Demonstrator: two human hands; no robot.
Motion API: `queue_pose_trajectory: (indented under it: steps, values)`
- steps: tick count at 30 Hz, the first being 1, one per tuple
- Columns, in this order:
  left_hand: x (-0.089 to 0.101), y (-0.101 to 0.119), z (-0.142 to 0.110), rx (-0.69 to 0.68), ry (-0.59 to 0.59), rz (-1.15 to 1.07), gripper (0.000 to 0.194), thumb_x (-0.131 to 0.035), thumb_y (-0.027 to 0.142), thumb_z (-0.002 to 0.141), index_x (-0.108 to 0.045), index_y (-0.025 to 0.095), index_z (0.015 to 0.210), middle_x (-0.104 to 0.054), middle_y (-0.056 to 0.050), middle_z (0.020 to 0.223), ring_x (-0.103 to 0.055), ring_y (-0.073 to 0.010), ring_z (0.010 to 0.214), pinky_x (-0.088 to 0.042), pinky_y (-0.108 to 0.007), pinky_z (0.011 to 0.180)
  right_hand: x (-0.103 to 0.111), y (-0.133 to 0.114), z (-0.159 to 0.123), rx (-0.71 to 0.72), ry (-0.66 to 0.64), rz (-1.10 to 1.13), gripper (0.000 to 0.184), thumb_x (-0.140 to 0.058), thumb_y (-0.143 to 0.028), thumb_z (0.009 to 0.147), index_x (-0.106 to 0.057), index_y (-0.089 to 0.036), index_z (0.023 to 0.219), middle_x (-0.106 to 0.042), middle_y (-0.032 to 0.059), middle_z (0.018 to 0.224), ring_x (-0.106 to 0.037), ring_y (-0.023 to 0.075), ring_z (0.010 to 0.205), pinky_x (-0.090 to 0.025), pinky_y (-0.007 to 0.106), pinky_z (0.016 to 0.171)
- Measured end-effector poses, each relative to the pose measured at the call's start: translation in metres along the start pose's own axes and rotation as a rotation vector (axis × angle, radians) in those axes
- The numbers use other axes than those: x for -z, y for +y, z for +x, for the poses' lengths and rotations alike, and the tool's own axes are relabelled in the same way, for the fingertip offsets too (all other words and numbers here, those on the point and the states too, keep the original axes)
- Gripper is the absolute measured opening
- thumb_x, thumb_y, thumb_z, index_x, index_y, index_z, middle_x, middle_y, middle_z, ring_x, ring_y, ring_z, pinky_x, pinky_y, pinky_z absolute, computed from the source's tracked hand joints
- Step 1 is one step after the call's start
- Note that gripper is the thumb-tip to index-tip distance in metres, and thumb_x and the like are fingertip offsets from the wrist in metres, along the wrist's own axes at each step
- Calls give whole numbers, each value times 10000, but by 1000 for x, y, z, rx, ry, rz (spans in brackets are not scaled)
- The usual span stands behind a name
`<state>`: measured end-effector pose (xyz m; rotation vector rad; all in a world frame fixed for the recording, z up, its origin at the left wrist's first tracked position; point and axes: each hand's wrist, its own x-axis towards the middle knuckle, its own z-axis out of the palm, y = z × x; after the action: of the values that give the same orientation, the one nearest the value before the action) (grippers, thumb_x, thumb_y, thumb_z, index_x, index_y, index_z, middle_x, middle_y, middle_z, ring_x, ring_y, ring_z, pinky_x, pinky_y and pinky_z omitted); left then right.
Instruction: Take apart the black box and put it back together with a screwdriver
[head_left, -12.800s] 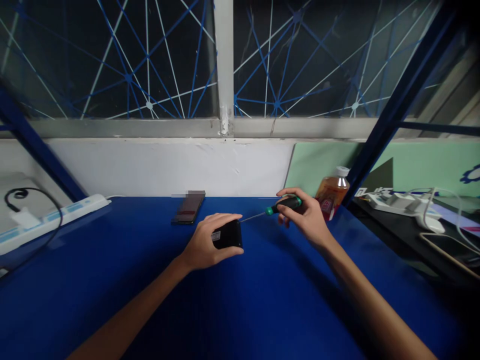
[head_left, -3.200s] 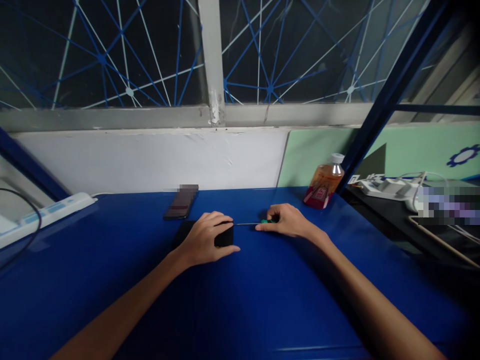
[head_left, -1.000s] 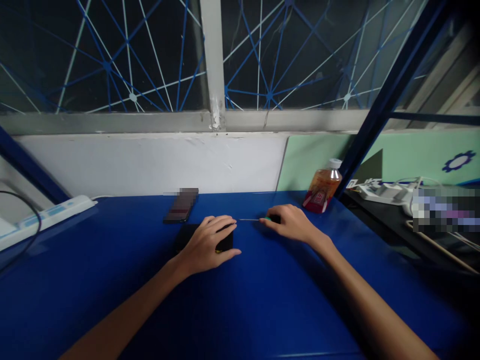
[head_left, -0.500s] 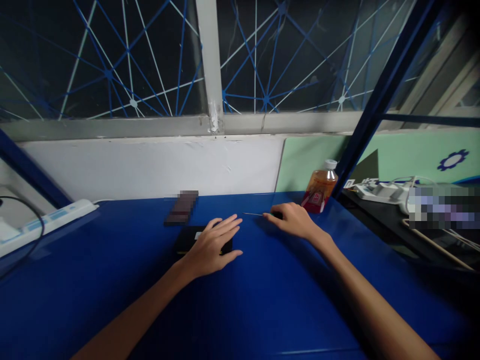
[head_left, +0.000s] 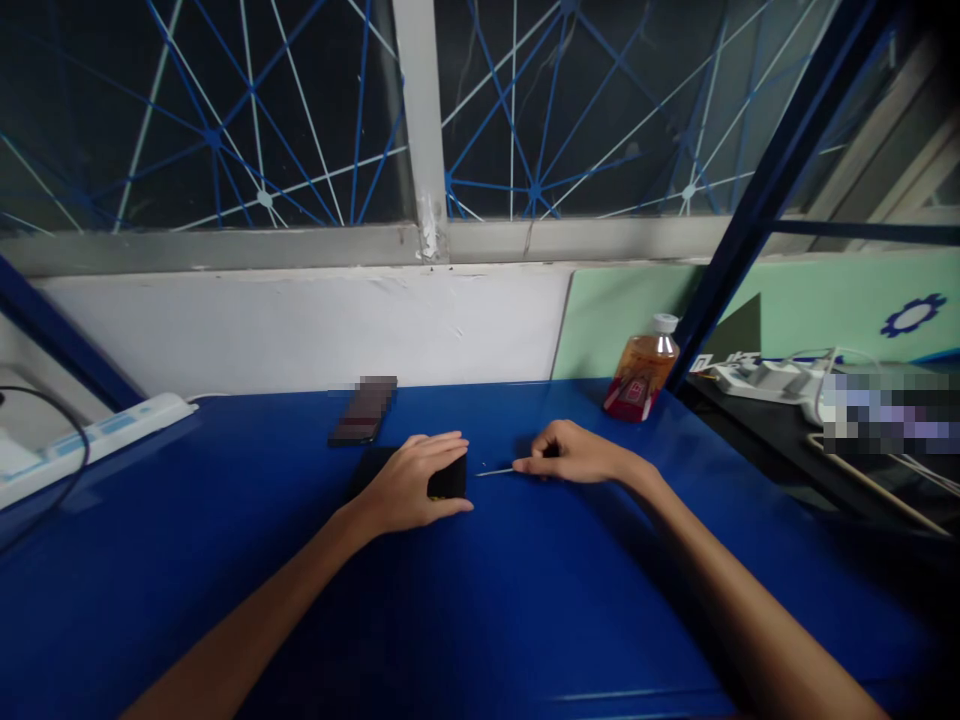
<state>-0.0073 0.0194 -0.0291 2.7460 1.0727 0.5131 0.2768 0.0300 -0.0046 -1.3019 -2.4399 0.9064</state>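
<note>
A flat black box [head_left: 448, 481] lies on the blue table, partly covered by my left hand [head_left: 409, 485]. The fingers reach along its far side and the thumb lies along its near side, so the hand spans it. To the right, my right hand [head_left: 574, 452] is closed around a screwdriver, its handle hidden in the fist. The thin metal screwdriver shaft [head_left: 495, 471] points left toward the box's right edge, with a small gap between tip and box. A tiny light speck is visible just above the shaft.
Behind the box lies a dark, partly blurred phone-like slab [head_left: 365, 410]. A bottle of amber drink [head_left: 643, 370] stands at the back right by a blue post [head_left: 742, 215]. A white power strip [head_left: 112, 440] is at the left; cables and adapters [head_left: 780, 385] crowd the right.
My right hand has brought the screwdriver nearer and slightly left, lower in the view. My left hand has shifted a little left and its fingers have drawn closer around the box.
</note>
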Motion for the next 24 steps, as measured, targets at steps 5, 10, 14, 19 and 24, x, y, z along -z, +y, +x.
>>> queue_pose_trajectory:
  steps: [5, 10, 14, 19, 24]
  values:
    - [-2, 0, -1, 1, 10, -1, 725, -638, 601, 778, -473, 215, 1368, -509, -120, 1396, -458, -312, 1297, -349, -538, 1062, -5, 0, 1, -16, -97, 72, 515, -545, -622, 815, -635, -152, 624, -558, -1, 530, -431, 84, 462, -313, 229, 469]
    - [-4, 1, -1, -17, 47, 9, 675, -657, 571, 775, -516, 215, 1331, -540, -111, 1368, -493, -299, 1266, -370, -516, 1052, -7, 0, 2, -15, -132, 100, 511, -548, -617, 817, -637, -150, 627, -540, -11, 512, -427, 81, 455, -315, 222, 463]
    - [-3, 3, -1, -28, 59, 18, 650, -663, 545, 778, -530, 210, 1319, -565, -119, 1340, -512, -307, 1246, -386, -523, 1033, -8, 1, 3, -4, -120, 97, 488, -554, -591, 823, -627, -153, 620, -542, -14, 516, -429, 81, 456, -317, 222, 467]
    - [-4, 3, -1, -60, 89, 16, 622, -654, 536, 790, -533, 224, 1315, -572, -118, 1331, -529, -314, 1227, -402, -537, 1011, -8, -1, 2, -14, -116, 88, 489, -547, -596, 825, -624, -161, 617, -541, -16, 520, -432, 83, 461, -315, 224, 470]
    - [-5, 3, -2, -64, 104, 5, 595, -657, 523, 798, -550, 220, 1298, -583, -116, 1318, -540, -314, 1213, -410, -535, 1004, -8, -3, 1, -16, -131, 86, 508, -537, -616, 824, -627, -159, 620, -537, -17, 513, -435, 84, 461, -316, 223, 470]
